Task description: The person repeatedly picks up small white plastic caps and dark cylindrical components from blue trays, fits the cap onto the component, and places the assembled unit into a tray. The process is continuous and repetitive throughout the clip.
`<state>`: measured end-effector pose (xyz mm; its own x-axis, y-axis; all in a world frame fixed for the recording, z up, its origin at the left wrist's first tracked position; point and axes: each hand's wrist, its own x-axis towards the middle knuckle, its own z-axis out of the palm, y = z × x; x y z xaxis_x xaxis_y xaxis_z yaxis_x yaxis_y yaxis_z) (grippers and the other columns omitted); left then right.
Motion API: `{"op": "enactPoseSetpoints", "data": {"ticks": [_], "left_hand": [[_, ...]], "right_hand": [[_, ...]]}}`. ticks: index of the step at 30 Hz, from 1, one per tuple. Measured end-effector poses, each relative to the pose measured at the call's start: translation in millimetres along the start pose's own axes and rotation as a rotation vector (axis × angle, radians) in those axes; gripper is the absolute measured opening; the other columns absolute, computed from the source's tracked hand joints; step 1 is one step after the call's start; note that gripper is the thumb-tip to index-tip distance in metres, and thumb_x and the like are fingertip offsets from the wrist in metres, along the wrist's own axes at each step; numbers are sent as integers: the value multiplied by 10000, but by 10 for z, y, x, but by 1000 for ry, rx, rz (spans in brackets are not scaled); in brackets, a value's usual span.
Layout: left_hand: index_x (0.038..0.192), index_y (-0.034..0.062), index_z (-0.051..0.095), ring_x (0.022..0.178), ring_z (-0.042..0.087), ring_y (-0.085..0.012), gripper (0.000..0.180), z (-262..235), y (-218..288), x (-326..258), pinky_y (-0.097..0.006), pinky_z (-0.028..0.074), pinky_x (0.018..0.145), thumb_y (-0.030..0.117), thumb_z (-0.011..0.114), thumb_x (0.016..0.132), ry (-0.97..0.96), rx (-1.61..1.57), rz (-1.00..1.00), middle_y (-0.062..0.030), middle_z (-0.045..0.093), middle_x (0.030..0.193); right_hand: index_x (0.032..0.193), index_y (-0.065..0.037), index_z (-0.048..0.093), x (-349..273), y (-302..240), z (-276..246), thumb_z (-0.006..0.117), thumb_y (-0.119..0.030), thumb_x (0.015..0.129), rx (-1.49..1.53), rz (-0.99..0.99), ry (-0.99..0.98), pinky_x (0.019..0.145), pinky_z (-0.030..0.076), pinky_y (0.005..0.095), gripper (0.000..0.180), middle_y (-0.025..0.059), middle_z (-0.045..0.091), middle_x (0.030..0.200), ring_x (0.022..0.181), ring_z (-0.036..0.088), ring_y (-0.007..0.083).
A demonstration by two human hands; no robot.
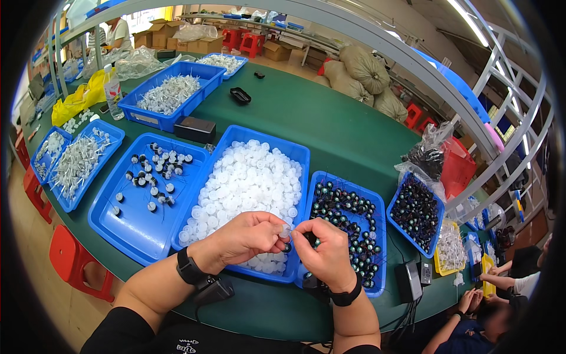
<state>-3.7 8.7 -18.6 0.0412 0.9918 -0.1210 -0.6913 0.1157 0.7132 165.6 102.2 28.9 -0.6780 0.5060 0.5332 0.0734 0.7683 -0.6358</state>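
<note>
My left hand (256,237) is closed in a pinch on a small translucent white plastic cap (285,230), above the near edge of a heap of similar white caps (247,183). My right hand (325,251) meets it fingertip to fingertip, thumb and forefinger pressed together; whatever they grip is too small to make out. Under the hands stand a blue tray (302,154) of white caps and, to its right, a blue tray (382,251) of dark shiny round parts with thin wires. My right hand partly hides that second tray.
Left of the caps, a blue tray (121,227) holds scattered black-and-white parts. Farther left and back, blue bins (132,116) hold white stemmed pieces. At right are another blue tray (439,215), a yellow tray (437,265) and black power adapters (408,282). A co-worker's hands (470,301) show lower right.
</note>
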Motion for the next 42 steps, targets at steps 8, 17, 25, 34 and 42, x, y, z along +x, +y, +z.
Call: {"op": "enactPoseSetpoints", "data": {"ticks": [8, 17, 25, 34, 42], "left_hand": [[1112, -20, 596, 864, 640, -160, 228, 45, 39, -11, -292, 544, 787, 129, 604, 940, 15, 70, 8, -104, 650, 982], [1138, -18, 601, 861, 645, -157, 248, 43, 24, -12, -288, 545, 785, 111, 622, 928, -16, 81, 46, -104, 649, 997], [1146, -18, 602, 861, 650, -160, 256, 56, 23, -19, -295, 548, 797, 105, 631, 923, -9, 106, 64, -118, 648, 1012], [1124, -26, 623, 870, 647, -166, 242, 83, 35, -25, -295, 546, 795, 115, 627, 928, 13, 115, 38, -119, 652, 994], [1109, -27, 633, 868, 644, -165, 233, 69, 25, -22, -293, 542, 791, 118, 632, 926, -10, 104, 43, -112, 655, 985]], "right_hand": [[797, -16, 648, -7, 22, 16, 686, -39, 789, 31, 14, -13, 534, 471, 295, 45, 98, 649, 725, 598, 616, 204], [834, 1, 658, -10, 20, -44, 674, -60, 814, 146, 173, -103, 571, 472, 265, 67, 89, 664, 741, 628, 602, 138], [846, 7, 658, -11, 28, -89, 661, -77, 839, 297, 385, -178, 559, 427, 221, 84, 8, 642, 722, 644, 512, 43], [846, 6, 661, -25, 51, -74, 665, -88, 841, 315, 399, -163, 542, 408, 213, 95, -1, 630, 707, 629, 491, 34], [839, 3, 663, -23, 34, -73, 671, -91, 840, 314, 392, -143, 521, 394, 207, 94, -9, 623, 690, 609, 480, 27]]}}
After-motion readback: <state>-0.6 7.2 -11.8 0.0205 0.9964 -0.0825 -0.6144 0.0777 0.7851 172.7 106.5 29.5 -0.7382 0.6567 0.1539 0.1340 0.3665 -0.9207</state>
